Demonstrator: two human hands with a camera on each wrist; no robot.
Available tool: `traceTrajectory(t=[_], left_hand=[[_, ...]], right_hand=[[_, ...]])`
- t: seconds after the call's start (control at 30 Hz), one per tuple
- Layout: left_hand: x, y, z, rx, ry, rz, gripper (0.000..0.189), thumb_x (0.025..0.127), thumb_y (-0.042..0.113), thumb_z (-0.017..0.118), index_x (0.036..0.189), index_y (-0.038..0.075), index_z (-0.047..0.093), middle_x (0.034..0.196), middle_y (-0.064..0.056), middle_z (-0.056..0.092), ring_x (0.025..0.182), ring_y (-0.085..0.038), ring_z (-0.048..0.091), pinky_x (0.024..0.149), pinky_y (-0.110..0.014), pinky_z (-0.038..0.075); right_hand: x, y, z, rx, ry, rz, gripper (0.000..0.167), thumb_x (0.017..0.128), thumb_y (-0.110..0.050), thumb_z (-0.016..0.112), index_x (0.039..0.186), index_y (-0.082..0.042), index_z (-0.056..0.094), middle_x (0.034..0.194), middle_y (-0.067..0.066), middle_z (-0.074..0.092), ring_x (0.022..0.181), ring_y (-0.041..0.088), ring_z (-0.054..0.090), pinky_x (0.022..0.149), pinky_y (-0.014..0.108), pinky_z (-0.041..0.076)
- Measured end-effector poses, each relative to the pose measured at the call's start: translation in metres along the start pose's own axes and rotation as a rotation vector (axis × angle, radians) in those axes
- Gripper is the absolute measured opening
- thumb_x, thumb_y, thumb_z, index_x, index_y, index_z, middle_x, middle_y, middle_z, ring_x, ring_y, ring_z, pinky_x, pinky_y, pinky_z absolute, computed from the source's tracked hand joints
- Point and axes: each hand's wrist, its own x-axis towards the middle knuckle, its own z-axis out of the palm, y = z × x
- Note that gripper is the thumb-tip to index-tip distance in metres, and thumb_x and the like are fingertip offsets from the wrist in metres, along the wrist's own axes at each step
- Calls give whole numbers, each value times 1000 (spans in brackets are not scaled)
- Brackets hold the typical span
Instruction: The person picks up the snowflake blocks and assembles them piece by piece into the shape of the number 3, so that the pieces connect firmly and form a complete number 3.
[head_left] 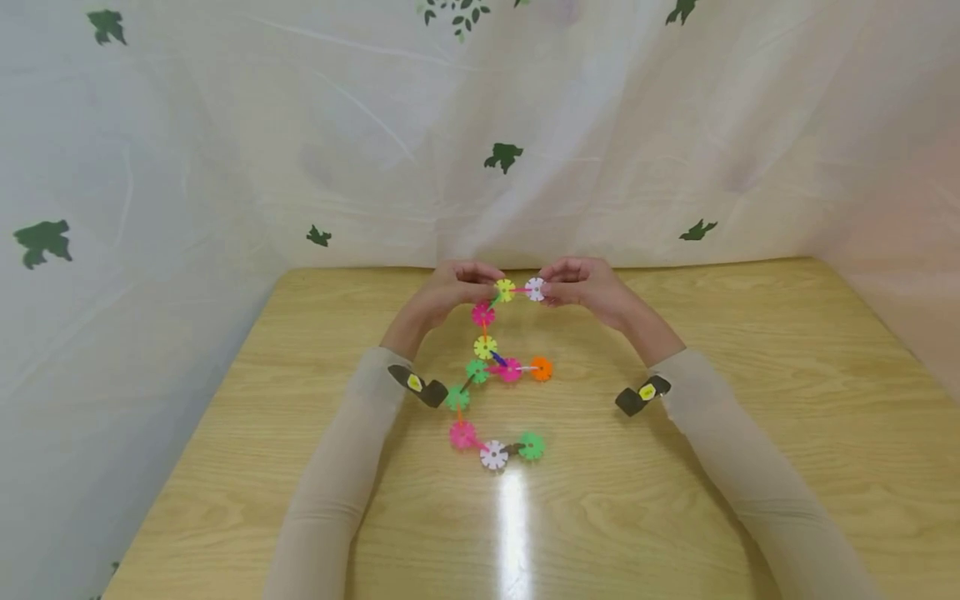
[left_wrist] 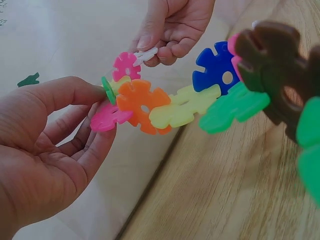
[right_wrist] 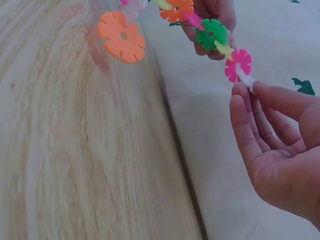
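Notched plastic discs in many colours interlock into one E-shaped figure, with an upper, a middle and a lower arm. At its upper corner, my left hand pinches the green disc, thumb on its edge, with a pink disc against the fingers. Between thumb and fingertips, my right hand pinches the white disc that ends the upper arm. An orange disc ends the middle arm, a green one the lower. The held end appears raised; whether the lower end touches the table is unclear.
The wooden table lies under the figure. A pale cloth with green leaf shapes hangs behind the table's far edge and along the sides. Dark wrist cameras sit on both sleeved forearms.
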Motion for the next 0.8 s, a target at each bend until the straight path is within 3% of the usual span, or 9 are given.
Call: traceTrajectory(t=[0.2, 0.6, 0.8], left_hand=[[0, 1, 0, 16, -19, 2, 27, 93, 1, 69, 120, -3, 69, 90, 3, 71, 80, -13, 64, 77, -24, 57], [0, 5, -3, 36, -44, -1, 32, 94, 4, 69, 125, -3, 67, 100, 1, 72, 89, -13, 67, 83, -26, 58], [-2, 6, -11, 17, -31, -20, 38, 95, 2, 67, 131, -6, 61, 112, -6, 71, 95, -13, 69, 91, -34, 60]], right_hand=[[0, 1, -5, -75, -93, 27, 42, 97, -6, 68, 135, 6, 59, 94, 1, 70, 94, 18, 73, 96, 41, 59], [-1, 0, -5, -56, -54, 57, 42, 97, -3, 66, 136, 9, 55, 101, 0, 70, 92, 17, 72, 105, 55, 52], [0, 4, -11, -51, -37, 57, 39, 99, -5, 63, 135, 7, 56, 101, -2, 70, 95, 19, 71, 102, 47, 56]])
